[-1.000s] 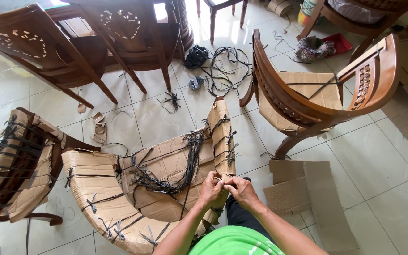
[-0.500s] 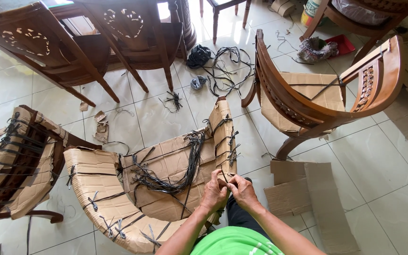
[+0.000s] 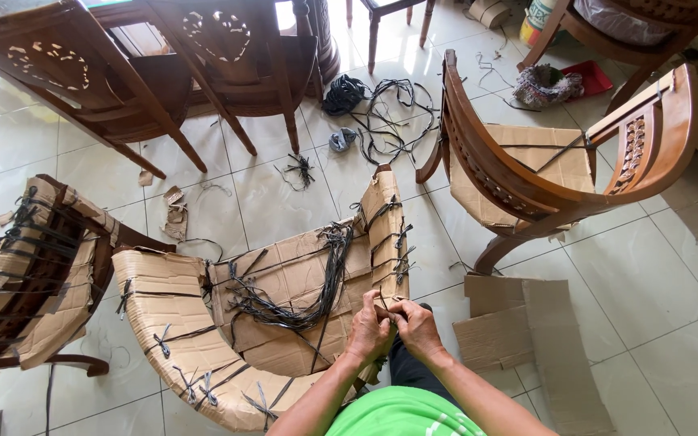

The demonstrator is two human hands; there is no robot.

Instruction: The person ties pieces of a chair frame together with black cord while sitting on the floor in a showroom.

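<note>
Brown corrugated cardboard is wrapping the chair [image 3: 284, 323] lying in the lower middle of the frame, bound all over with black plastic straps. A loose bundle of straps [image 3: 317, 282] is lying across its seat, trailing toward the hands. At the left edge another cardboard-wrapped chair [image 3: 26, 274] is standing, also tied with black straps. At the right, an unwrapped wooden armchair [image 3: 575, 153] is sitting with only a cardboard sheet on its seat, and flat cardboard pieces [image 3: 527, 339] are lying on the floor just beside the person's right forearm. In the upper left, dark carved wooden chairs [image 3: 163, 73] are crowding the frame, while a tangle of black cord [image 3: 381, 105] is spreading over the tiles in the upper middle. A red tray with a bundle [image 3: 559, 81] is resting in the upper right.

The floor is showing glossy pale tiles, littered with scraps and strap offcuts.

Both forearms are reaching up from the bottom edge, over a green shirt. The left hand [image 3: 367, 329] and right hand [image 3: 418, 327] are meeting at the wrapped chair's right-hand edge, touching each other, fingers curled and pinching together on a strap end [image 3: 388, 311] there.
</note>
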